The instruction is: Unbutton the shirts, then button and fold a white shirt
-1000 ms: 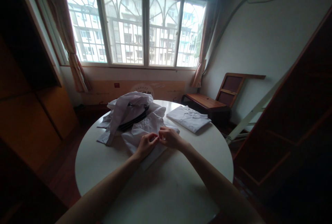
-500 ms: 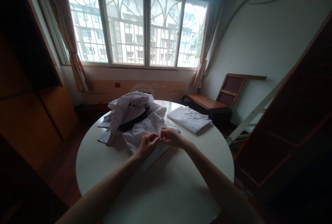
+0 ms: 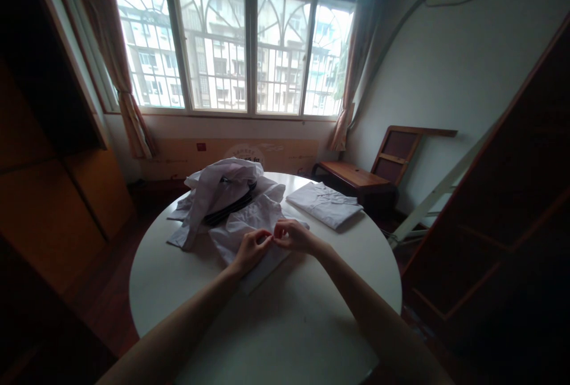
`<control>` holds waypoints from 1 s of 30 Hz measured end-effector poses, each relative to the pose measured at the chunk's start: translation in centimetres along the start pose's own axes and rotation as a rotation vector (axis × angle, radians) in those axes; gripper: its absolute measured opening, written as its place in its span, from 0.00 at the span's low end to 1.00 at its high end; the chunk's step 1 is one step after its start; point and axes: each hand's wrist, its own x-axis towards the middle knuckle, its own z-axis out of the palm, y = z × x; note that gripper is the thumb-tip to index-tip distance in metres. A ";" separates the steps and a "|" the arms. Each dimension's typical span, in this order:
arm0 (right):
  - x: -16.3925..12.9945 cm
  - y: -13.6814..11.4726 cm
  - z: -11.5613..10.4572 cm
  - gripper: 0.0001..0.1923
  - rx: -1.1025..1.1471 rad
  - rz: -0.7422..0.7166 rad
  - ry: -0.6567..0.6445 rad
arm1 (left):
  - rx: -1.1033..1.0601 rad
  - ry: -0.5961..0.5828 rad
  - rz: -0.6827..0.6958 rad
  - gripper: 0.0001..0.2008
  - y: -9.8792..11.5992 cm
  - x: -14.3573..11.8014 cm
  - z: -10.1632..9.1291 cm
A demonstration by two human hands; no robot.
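A white shirt [image 3: 256,217] lies loosely spread on the round white table, its lower part under my hands. My left hand [image 3: 255,247] and my right hand [image 3: 291,235] meet over it, thumbs and fingers pinched together and fingertips almost touching. The pinch seems to be on the shirt's front, but the small part between the fingertips is too fine to make out. Just behind and left, a heap of white garments [image 3: 202,189] has dark edges [image 3: 231,205] showing. A neatly folded white shirt [image 3: 325,204] rests to the right.
The round white table [image 3: 178,296] carries all the clothes. Beyond it stand a long cardboard box [image 3: 178,156] under the window and a wooden chair [image 3: 356,176] at the right. A dark wooden panel [image 3: 485,230] leans on the right side; cabinets [image 3: 57,212] line the left.
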 end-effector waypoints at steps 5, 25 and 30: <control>0.1 -0.1 0.0 0.03 0.019 0.003 0.004 | 0.014 0.009 -0.007 0.12 -0.1 0.0 0.1; 0.2 0.4 0.0 0.06 0.034 0.064 -0.017 | -0.032 -0.019 -0.013 0.13 0.4 -0.1 -0.1; 0.3 0.3 -0.1 0.06 0.038 0.073 -0.021 | -0.010 -0.013 -0.006 0.13 0.2 -0.1 -0.1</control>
